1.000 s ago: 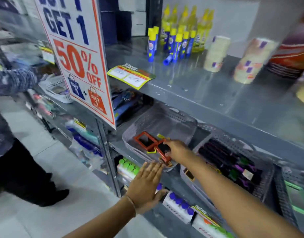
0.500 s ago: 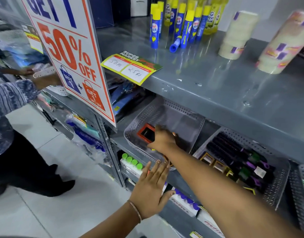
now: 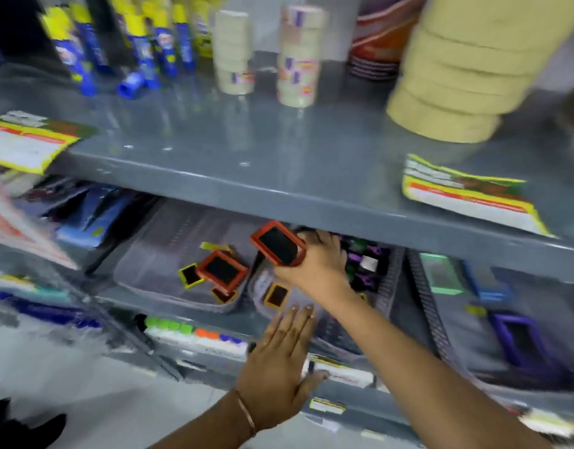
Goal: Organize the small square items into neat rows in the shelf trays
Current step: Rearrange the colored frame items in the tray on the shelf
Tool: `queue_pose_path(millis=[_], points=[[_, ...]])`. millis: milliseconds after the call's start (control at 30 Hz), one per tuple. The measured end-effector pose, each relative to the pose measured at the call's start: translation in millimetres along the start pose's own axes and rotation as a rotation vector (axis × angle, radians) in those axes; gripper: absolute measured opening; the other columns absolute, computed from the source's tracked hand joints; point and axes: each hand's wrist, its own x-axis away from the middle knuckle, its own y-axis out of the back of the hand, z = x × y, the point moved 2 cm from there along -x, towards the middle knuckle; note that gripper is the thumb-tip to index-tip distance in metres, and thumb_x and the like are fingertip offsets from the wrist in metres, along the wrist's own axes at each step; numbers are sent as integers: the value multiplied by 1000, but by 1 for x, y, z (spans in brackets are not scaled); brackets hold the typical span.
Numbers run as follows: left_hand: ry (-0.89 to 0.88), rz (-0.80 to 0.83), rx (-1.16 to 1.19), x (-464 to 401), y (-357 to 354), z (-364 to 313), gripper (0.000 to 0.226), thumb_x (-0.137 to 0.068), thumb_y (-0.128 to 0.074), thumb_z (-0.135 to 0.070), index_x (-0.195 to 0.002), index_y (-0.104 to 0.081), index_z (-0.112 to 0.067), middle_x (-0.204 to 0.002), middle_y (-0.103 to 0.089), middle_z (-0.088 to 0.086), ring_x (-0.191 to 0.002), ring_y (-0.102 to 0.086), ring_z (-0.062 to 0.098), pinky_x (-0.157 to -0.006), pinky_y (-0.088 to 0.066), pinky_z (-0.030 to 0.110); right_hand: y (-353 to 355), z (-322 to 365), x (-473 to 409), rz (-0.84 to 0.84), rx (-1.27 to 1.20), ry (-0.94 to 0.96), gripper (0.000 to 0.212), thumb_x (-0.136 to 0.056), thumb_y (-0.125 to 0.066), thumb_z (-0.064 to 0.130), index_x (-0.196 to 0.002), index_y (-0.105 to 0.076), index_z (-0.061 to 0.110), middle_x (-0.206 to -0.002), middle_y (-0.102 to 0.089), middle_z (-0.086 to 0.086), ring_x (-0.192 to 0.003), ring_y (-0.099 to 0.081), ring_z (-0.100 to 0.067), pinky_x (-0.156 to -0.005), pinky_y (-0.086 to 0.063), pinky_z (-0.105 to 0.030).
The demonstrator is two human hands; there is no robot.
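My right hand (image 3: 318, 264) grips a red-framed square item (image 3: 277, 243) with a black face, held tilted in the air between two grey shelf trays. In the left tray (image 3: 156, 264) lie another red-framed square (image 3: 221, 270), a small yellow-framed one (image 3: 190, 275) and a small orange one (image 3: 223, 294). An orange-framed square (image 3: 275, 296) rests in the right tray (image 3: 389, 286), beside dark and purple items. My left hand (image 3: 279, 361) is spread flat, fingers apart, against the front edge of the lower shelf, holding nothing. The view is blurred.
The grey upper shelf (image 3: 279, 176) overhangs the trays and carries glue sticks (image 3: 140, 47), tape rolls (image 3: 297, 56) and price cards (image 3: 467, 196). Further right are trays with green (image 3: 441, 273) and purple (image 3: 518, 338) framed items. Marker boxes (image 3: 195, 335) sit below.
The view has swung right and blurred. My right hand has lifted a red-framed square out of the left tray and carried it right. My left hand stays on the lower shelf edge.
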Motion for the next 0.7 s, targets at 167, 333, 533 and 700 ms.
queue_pose_path(millis=[167,333,533,700], points=[[-233,116,10,-52,-31,-80,78,-101,-30,-60,-157,-11,-9,-164,-9,7,-151,-7,27,-121,-15,43,71,-122,47,-77,4,-251,71,-55,-80,59,-115,-66,25,-117,-66,-5,-115,-58,-29,-96,-50,-40],[-349,185,0,-80,-64,-149,78,-100,-28,-62,-156,-14,-9,-164,-14,6,-152,-6,25,-121,-13,47,124,-235,91,-92,68,-493,59,-59,-82,58,-99,-73,15,-100,-75,-11,-99,-68,-30,-84,-53,-33],[-400,226,-39,-88,-95,-197,78,-98,-33,-59,-155,-21,-7,-161,-24,9,-149,-19,27,-120,-16,48,128,-301,114,128,36,-702,49,-63,-77,50,-90,-66,11,-97,-70,-13,-92,-65,-31,-71,-50,-32],[-359,228,-48,-88,-105,-201,77,-98,-33,-59,-155,-23,-8,-161,-26,8,-149,-21,27,-119,-20,48,119,-305,111,191,100,-683,31,-65,-74,38,-78,-58,15,-91,-72,-10,-93,-69,-32,-67,-50,-32]])
